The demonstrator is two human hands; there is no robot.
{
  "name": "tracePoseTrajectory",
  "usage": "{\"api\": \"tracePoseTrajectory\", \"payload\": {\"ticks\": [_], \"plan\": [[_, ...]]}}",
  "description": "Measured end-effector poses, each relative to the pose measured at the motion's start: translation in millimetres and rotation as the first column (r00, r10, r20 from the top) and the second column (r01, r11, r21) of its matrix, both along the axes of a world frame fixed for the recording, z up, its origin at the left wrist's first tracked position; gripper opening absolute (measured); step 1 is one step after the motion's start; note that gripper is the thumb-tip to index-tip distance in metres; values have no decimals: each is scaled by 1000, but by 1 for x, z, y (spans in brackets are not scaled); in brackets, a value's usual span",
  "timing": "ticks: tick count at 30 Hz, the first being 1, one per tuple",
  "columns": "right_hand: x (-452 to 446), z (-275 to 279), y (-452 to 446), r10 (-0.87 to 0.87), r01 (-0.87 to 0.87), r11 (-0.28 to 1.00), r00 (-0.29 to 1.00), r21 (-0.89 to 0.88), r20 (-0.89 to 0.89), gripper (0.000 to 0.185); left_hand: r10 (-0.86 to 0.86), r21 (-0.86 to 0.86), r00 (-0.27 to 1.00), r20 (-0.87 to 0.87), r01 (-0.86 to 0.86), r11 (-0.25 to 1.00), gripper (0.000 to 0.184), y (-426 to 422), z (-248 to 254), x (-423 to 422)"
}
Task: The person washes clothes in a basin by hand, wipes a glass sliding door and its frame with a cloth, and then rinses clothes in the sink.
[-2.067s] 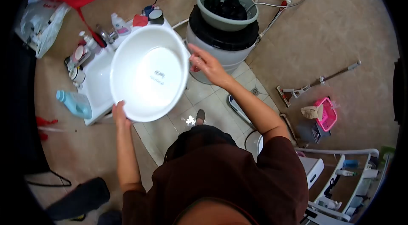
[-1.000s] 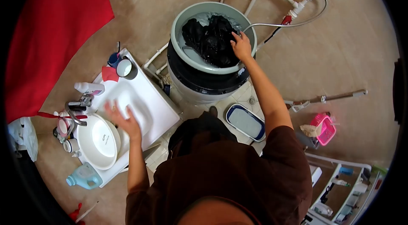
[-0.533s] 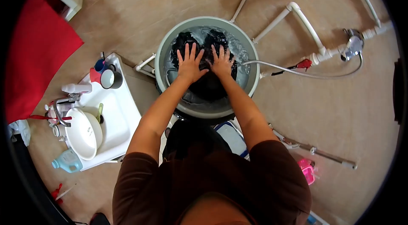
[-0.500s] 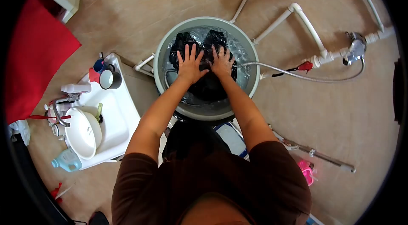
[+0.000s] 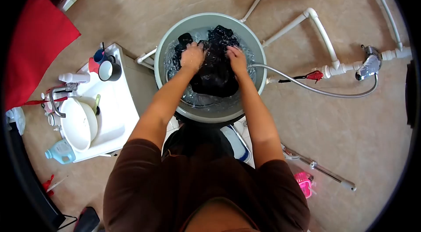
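Note:
A round grey-green basin (image 5: pixel 169 33) of water stands in front of me, with soaked black cloth (image 5: pixel 215 72) in it. At the cloth's left side is my left hand (image 5: pixel 193 56), its fingers curled down and closed on the cloth. My right hand (image 5: pixel 237 59) is at the cloth's right edge, fingers bent together around a fold of it. Both hands are wet and stay above or at the water's surface. A metal hose (image 5: pixel 302 89) runs over the basin's right rim, and its end is hidden in the water.
Left of me, a white sink (image 5: pixel 120 120) holds a tilted white basin (image 5: pixel 76 124); a mug (image 5: pixel 109 71), a blue cup and bottles line its edge. White pipes (image 5: pixel 322 35) and a valve (image 5: pixel 369 63) run along the right wall. A mop (image 5: pixel 324 170) and pink basket (image 5: pixel 303 183) are lower right.
The white basin went from my hands into the sink. My hands moved to the grey-green basin, lay spread on the black cloth, and now have curled fingers; the cloth has shifted.

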State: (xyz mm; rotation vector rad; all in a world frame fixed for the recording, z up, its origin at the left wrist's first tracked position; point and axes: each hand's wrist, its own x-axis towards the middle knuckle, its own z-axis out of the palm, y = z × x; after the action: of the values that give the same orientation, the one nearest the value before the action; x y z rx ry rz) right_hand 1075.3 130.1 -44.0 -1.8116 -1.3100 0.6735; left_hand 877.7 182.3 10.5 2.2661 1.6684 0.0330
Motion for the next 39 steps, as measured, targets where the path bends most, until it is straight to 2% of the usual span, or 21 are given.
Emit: {"api": "tracePoseTrajectory", "payload": {"ticks": [2, 4, 5, 6, 7, 8, 9, 12, 15, 19, 22, 23, 24, 25, 27, 28, 29, 32, 33, 34, 39], "plan": [[-9, 34, -40, -242, 225, 970, 873, -90, -424, 30, 133, 18, 977, 168, -138, 990, 52, -2, 10, -6], [-32, 22, -63, -248, 274, 961, 906, 28, -344, 32, 314, -139, 923, 224, -289, 947, 57, -11, 43, -9], [-37, 15, -66, -232, 229, 970, 972, 84, 32, 38, 322, -74, 892, 317, -315, 946, 61, -22, 49, -9], [-45, 19, -62, -227, 258, 966, 891, 28, -393, 42, 305, -80, 897, 319, -296, 952, 60, -30, 59, -4], [-55, 30, -53, -200, 260, 965, 639, -36, -743, 45, 237, -57, 895, 378, -233, 971, 58, -48, 86, -1], [-63, 45, -50, -162, 233, 967, 262, -101, -951, 48, 139, 31, 883, 448, -170, 985, 54, -65, 103, 7], [-71, 76, -54, -261, 129, 957, -8, -260, -965, 54, 4, 130, 879, 477, -75, 989, 51, -81, 116, 14], [-66, 87, -74, -167, -7, 985, -225, -170, -960, 53, -279, 388, 841, 463, 90, 917, 45, -119, 138, 37], [-69, 88, -95, -30, -30, 999, -289, -23, -957, 52, -448, 588, 774, 447, 123, 799, 37, -134, 135, 44], [-72, 67, -64, 68, 33, 997, -193, 63, -979, 50, -336, 624, 814, 474, -42, 780, 39, -92, 126, 30], [-56, 60, -46, 0, 103, 995, 82, 8, -997, 48, -118, 425, 841, 528, -141, 894, 43, -46, 105, -2], [-62, 108, -52, -165, 127, 981, 178, -144, -970, 44, -89, 441, 882, 463, -143, 886, 43, -34, 98, -17], [-45, 89, -47, -155, 197, 977, 367, -86, -917, 42, -56, 456, 916, 397, -143, 878, 44, -25, 91, -32], [-32, 100, -48, -124, 146, 989, 733, -24, -669, 40, -64, 499, 938, 339, -122, 858, 41, -19, 88, -48], [-26, 137, -51, -96, 94, 995, 991, -26, -97, 39, -97, 575, 953, 285, -89, 813, 35, -17, 89, -73], [-28, 159, -51, -111, 117, 992, 988, -54, 103, 39, -121, 610, 949, 291, -86, 788, 32, -21, 92, -83], [-29, 168, -49, -112, 141, 987, 948, -76, 299, 39, -63, 473, 970, 235, -58, 879, 22, -29, 100, -91], [-33, 153, -48, -147, 53, 979, 853, 196, 501, 39, -185, 560, 937, 296, -14, 828, 24, -45, 93, -97], [-40, 152, -48, -88, 19, 991, 847, 135, 524, 46, -238, 423, 915, 327, 84, 902, 50, -47, 79, -98], [-40, 132, -45, 1, -91, 982, 879, 166, 476, 56, -269, 392, 923, 275, 148, 908, 56, -54, 77, -92], [-68, 64, -34, 231, -106, 968, 727, -227, 647, 55, -374, 208, 923, 93, 349, 914, 85, -59, 59, -48]]}}
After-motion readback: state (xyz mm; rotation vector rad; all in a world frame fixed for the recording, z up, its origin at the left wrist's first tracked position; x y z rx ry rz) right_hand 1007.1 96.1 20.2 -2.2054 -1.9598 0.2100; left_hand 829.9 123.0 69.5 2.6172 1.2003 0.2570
